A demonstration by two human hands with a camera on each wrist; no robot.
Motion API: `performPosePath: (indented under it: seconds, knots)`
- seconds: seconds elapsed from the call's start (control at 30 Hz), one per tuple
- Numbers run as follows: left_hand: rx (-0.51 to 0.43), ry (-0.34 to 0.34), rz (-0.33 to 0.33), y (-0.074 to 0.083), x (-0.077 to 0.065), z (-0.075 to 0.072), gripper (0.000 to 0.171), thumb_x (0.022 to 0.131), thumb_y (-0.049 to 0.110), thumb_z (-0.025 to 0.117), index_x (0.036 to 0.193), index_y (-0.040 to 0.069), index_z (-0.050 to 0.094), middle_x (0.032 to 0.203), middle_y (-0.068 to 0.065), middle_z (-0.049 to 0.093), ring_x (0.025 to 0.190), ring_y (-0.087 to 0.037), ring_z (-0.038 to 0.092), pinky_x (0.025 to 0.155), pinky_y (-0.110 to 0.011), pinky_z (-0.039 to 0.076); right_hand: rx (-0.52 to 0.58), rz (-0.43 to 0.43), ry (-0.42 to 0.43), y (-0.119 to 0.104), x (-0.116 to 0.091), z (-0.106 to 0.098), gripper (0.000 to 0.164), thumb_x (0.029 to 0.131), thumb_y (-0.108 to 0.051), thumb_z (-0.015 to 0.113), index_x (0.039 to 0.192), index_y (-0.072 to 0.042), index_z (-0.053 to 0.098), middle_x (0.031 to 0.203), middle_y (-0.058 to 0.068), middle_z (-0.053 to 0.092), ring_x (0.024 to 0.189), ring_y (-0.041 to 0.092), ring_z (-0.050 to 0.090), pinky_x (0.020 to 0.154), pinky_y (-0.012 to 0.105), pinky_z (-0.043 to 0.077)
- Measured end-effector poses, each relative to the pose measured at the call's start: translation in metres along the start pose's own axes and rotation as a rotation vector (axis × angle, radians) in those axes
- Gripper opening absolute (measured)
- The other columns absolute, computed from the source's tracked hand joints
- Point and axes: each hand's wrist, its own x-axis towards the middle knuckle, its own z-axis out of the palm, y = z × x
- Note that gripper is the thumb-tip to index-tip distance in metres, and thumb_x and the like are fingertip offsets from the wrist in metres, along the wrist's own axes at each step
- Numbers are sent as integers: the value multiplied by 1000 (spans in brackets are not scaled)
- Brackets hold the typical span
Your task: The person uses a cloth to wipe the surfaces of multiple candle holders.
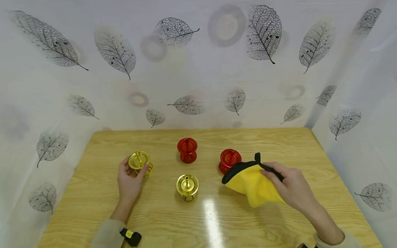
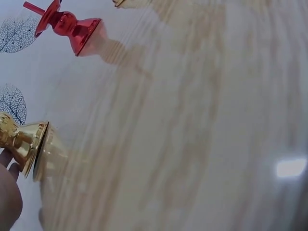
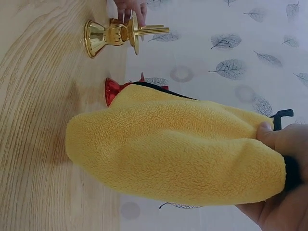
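My left hand (image 1: 130,181) grips a gold candle holder (image 1: 139,160) at the left of the table, thumb on the near side of its dish. In the left wrist view its flared base (image 2: 32,144) is close to the tabletop; I cannot tell if it touches. My right hand (image 1: 291,186) pinches a yellow cloth (image 1: 254,181) by its black edging, with a hanging loop (image 1: 257,157) sticking up. The cloth hangs above the table and partly hides a red candle holder (image 1: 230,158) behind it. In the right wrist view the fuzzy cloth (image 3: 178,149) fills the middle.
Another gold candle holder (image 1: 187,187) stands upright at mid-table between the hands. Behind it stands a second red candle holder (image 1: 187,149). The wooden table (image 1: 164,234) meets white leaf-printed sheeting (image 1: 195,78) at the back and sides.
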Motion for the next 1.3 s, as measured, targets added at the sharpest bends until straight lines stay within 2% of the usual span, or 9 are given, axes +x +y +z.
performPosePath:
  seconds: [0.13, 0.23, 0.37, 0.47, 0.57, 0.8, 1.03, 1.17, 1.3]
  knots:
    - [8, 5, -9, 0, 1, 0, 74, 80, 27, 80, 141, 8, 42, 134, -11, 59, 120, -19, 57, 93, -9, 44, 8, 3, 7, 0, 0, 1, 19, 95, -14, 62, 111, -13, 70, 67, -9, 60, 42, -7, 25, 39, 15, 28]
    - [0, -7, -5, 2, 1, 0, 74, 79, 27, 80, 141, 8, 42, 134, -11, 60, 122, -20, 57, 95, -10, 45, 10, 8, 11, 0, 0, 1, 19, 94, -14, 62, 111, -13, 70, 65, -9, 58, 42, -7, 24, 39, 15, 28]
    - [-11, -21, 2, 10, 0, 1, 73, 78, 23, 81, 140, 11, 44, 133, -9, 61, 117, -6, 58, 95, -9, 45, 33, 20, 8, -2, 0, 1, 18, 94, -14, 62, 111, -14, 70, 68, -9, 62, 41, -6, 27, 39, 15, 29]
    - [-13, -32, 32, 23, -4, 3, 72, 76, 19, 83, 138, 13, 47, 130, -8, 63, 108, 3, 57, 95, -10, 43, 58, 34, 8, -4, 1, 2, 18, 94, -15, 63, 110, -15, 70, 68, -8, 63, 41, -4, 30, 40, 16, 31]
    - [-26, -62, 93, 41, -8, 6, 70, 75, 16, 84, 136, 12, 50, 127, -9, 64, 104, 5, 57, 97, -14, 41, 89, 56, 13, -8, 3, 2, 17, 94, -15, 63, 109, -16, 71, 63, -8, 59, 41, -3, 31, 40, 17, 32]
    - [-86, -149, 231, 83, -19, 15, 72, 69, 5, 86, 133, 9, 54, 121, -11, 66, 104, 4, 59, 96, -11, 42, 203, 117, 30, -15, 10, 0, 11, 95, -15, 61, 102, -15, 70, 56, -4, 52, 40, 2, 36, 38, 21, 34]
    - [-44, -228, 417, 113, -31, 26, 78, 61, 5, 89, 131, 7, 57, 119, -11, 68, 104, -3, 61, 94, -12, 47, 271, 152, 55, -15, 13, 1, 10, 95, -11, 62, 101, -10, 70, 59, -1, 60, 42, 6, 47, 38, 22, 38]
    - [-23, -303, 489, 129, -38, 30, 79, 59, 9, 92, 131, 8, 58, 115, -10, 70, 103, -7, 64, 88, -15, 52, 307, 167, 61, -16, 16, 3, 10, 95, -9, 61, 99, -9, 70, 53, -2, 53, 39, 7, 41, 36, 23, 34]
    - [-97, -387, 556, 143, -44, 37, 79, 59, 7, 92, 130, 6, 57, 113, -12, 69, 98, -8, 65, 75, -19, 57, 354, 170, 65, -27, 20, 2, 9, 95, -9, 60, 95, -8, 69, 51, -4, 44, 40, 7, 35, 37, 24, 31]
